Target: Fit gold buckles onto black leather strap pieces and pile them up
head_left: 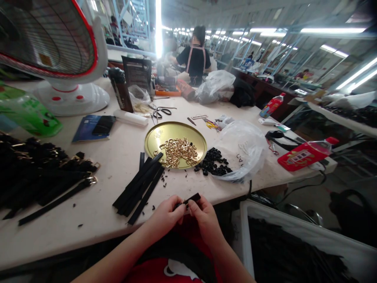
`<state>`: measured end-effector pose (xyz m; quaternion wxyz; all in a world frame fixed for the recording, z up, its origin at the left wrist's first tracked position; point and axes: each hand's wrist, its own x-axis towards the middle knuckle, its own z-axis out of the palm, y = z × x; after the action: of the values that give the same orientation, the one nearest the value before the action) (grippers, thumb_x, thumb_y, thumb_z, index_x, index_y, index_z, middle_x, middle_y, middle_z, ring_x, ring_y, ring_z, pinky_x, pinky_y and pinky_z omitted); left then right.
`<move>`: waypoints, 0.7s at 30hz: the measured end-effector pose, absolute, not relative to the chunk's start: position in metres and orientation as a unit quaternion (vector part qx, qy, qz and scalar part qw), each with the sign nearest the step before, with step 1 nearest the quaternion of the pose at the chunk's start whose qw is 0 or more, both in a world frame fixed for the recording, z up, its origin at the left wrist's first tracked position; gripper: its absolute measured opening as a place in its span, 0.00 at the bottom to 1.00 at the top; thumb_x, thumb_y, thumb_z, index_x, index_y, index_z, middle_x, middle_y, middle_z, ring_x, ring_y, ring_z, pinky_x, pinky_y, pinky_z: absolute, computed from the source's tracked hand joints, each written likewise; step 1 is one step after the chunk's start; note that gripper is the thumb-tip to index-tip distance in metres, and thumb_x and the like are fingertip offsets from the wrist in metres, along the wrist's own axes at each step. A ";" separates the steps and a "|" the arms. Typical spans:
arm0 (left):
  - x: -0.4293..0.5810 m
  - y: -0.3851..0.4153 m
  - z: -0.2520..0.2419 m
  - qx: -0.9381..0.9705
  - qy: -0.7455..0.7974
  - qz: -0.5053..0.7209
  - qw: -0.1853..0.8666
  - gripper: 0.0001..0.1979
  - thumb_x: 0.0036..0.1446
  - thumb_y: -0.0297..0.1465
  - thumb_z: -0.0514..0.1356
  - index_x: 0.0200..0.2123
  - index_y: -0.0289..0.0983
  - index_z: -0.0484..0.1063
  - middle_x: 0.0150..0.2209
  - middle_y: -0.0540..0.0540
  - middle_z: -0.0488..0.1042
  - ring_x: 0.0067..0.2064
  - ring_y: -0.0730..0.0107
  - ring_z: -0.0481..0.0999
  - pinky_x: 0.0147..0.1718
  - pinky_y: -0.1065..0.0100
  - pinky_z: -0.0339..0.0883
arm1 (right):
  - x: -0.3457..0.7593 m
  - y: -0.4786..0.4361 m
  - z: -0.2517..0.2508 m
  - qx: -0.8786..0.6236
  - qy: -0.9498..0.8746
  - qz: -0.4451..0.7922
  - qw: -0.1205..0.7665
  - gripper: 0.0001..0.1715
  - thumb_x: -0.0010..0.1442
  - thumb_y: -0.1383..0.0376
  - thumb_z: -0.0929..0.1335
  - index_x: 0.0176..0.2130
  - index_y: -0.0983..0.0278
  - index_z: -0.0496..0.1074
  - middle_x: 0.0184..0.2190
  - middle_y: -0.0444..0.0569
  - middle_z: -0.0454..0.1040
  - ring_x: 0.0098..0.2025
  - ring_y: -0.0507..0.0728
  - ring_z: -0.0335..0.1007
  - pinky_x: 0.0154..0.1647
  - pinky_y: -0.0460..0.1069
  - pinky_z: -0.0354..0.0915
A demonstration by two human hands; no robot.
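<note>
At the table's front edge, my left hand (173,210) and my right hand (202,210) are closed together on a short black strap (193,198). A small gold-coloured glint shows between the fingers; what it belongs to is too small to make out. Ahead of them stands a round gold tray (153,137) heaped with gold metal buckles (179,151). Black straps (141,184) lie in a loose stack left of my hands. Small round black pieces (216,163) spill from a clear plastic bag (243,147) right of the tray.
A pile of black straps with buckles (59,177) covers the table's left side. Behind lie scissors (161,112), a phone (103,125) and a fan (70,94). A red bottle (306,155) lies at right, above a white bin (246,236) of black material. A person works farther back.
</note>
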<state>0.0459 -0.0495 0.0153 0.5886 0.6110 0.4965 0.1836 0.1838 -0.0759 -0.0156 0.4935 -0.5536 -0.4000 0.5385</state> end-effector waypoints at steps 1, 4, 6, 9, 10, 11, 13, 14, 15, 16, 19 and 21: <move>0.046 -0.050 0.016 0.597 0.489 0.178 0.611 0.09 0.53 0.37 0.49 0.27 0.37 0.61 0.18 0.56 0.63 0.18 0.77 0.60 0.18 0.74 0.53 | 0.184 -0.076 -0.015 -0.524 -0.363 0.593 0.493 0.12 0.51 0.59 0.67 0.27 0.66 0.66 0.19 0.41 0.64 0.22 0.49 0.57 0.26 0.45 0.55; 0.045 -0.052 0.018 0.578 0.466 0.171 0.648 0.10 0.52 0.37 0.50 0.27 0.36 0.61 0.20 0.55 0.65 0.17 0.79 0.61 0.17 0.75 0.54 | 0.185 -0.079 -0.013 -0.448 -0.273 0.705 0.478 0.12 0.50 0.59 0.68 0.27 0.66 0.65 0.18 0.40 0.62 0.20 0.47 0.56 0.24 0.45 0.54; 0.045 -0.054 0.018 0.578 0.456 0.178 0.653 0.10 0.52 0.37 0.50 0.27 0.36 0.62 0.22 0.52 0.68 0.19 0.78 0.64 0.19 0.75 0.57 | 0.185 -0.082 -0.011 -0.434 -0.259 0.723 0.471 0.13 0.50 0.59 0.68 0.27 0.66 0.64 0.18 0.40 0.62 0.20 0.48 0.57 0.25 0.45 0.55; 0.047 -0.056 0.016 0.591 0.462 0.190 0.633 0.11 0.53 0.37 0.49 0.26 0.36 0.62 0.22 0.52 0.69 0.20 0.77 0.66 0.20 0.74 0.59 | 0.184 -0.087 -0.009 -0.493 -0.320 0.649 0.483 0.13 0.50 0.59 0.68 0.26 0.66 0.64 0.18 0.40 0.63 0.21 0.49 0.58 0.24 0.45 0.55; 0.047 -0.057 0.015 0.600 0.467 0.194 0.620 0.12 0.54 0.37 0.48 0.25 0.36 0.61 0.22 0.52 0.69 0.20 0.76 0.67 0.21 0.74 0.59 | 0.184 -0.088 -0.009 -0.522 -0.346 0.608 0.488 0.13 0.50 0.59 0.68 0.26 0.66 0.64 0.18 0.40 0.63 0.22 0.49 0.59 0.24 0.45 0.55; 0.048 -0.058 0.014 0.610 0.472 0.196 0.605 0.13 0.55 0.37 0.47 0.25 0.36 0.61 0.21 0.52 0.68 0.20 0.76 0.67 0.21 0.74 0.59 | 0.184 -0.089 -0.010 -0.543 -0.363 0.576 0.492 0.12 0.50 0.59 0.68 0.26 0.65 0.64 0.19 0.40 0.64 0.22 0.49 0.59 0.24 0.45 0.55; 0.048 -0.060 0.013 0.622 0.481 0.197 0.585 0.13 0.55 0.38 0.47 0.24 0.37 0.61 0.20 0.53 0.68 0.20 0.75 0.67 0.21 0.74 0.59 | 0.184 -0.090 -0.012 -0.555 -0.358 0.565 0.495 0.12 0.50 0.59 0.67 0.26 0.65 0.64 0.18 0.40 0.63 0.21 0.48 0.57 0.23 0.44 0.54; 0.048 -0.060 0.012 0.624 0.484 0.196 0.581 0.13 0.55 0.38 0.47 0.24 0.37 0.61 0.20 0.53 0.68 0.20 0.75 0.67 0.21 0.74 0.59 | 0.185 -0.090 -0.014 -0.545 -0.338 0.585 0.497 0.12 0.51 0.59 0.67 0.26 0.65 0.64 0.18 0.39 0.62 0.20 0.48 0.55 0.23 0.44 0.53; 0.047 -0.061 0.011 0.624 0.486 0.194 0.580 0.13 0.56 0.38 0.47 0.24 0.37 0.61 0.21 0.53 0.69 0.19 0.76 0.67 0.20 0.74 0.58 | 0.185 -0.090 -0.016 -0.529 -0.315 0.612 0.497 0.12 0.51 0.59 0.67 0.26 0.65 0.64 0.17 0.38 0.60 0.19 0.47 0.54 0.22 0.44 0.53; 0.046 -0.062 0.010 0.622 0.489 0.192 0.581 0.13 0.55 0.38 0.47 0.24 0.37 0.60 0.21 0.53 0.69 0.18 0.76 0.66 0.19 0.75 0.58 | 0.186 -0.090 -0.017 -0.511 -0.295 0.636 0.497 0.12 0.51 0.59 0.67 0.25 0.65 0.63 0.16 0.38 0.59 0.19 0.47 0.52 0.22 0.44 0.52; 0.045 -0.062 0.008 0.615 0.499 0.191 0.581 0.14 0.55 0.39 0.46 0.23 0.38 0.59 0.20 0.54 0.68 0.16 0.78 0.63 0.16 0.75 0.55 | 0.187 -0.089 -0.017 -0.498 -0.292 0.654 0.489 0.14 0.51 0.58 0.66 0.23 0.65 0.62 0.15 0.38 0.59 0.19 0.47 0.52 0.23 0.44 0.52; 0.045 -0.061 0.006 0.612 0.508 0.190 0.576 0.14 0.55 0.39 0.46 0.23 0.38 0.59 0.19 0.54 0.67 0.16 0.78 0.62 0.16 0.75 0.54 | 0.187 -0.089 -0.014 -0.524 -0.329 0.624 0.476 0.15 0.52 0.57 0.66 0.23 0.65 0.64 0.16 0.39 0.61 0.20 0.47 0.54 0.23 0.44 0.52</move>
<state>0.0451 -0.0614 0.0059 0.5756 0.6121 0.5078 0.1902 0.1869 -0.0895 -0.0139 0.4765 -0.5244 -0.3292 0.6242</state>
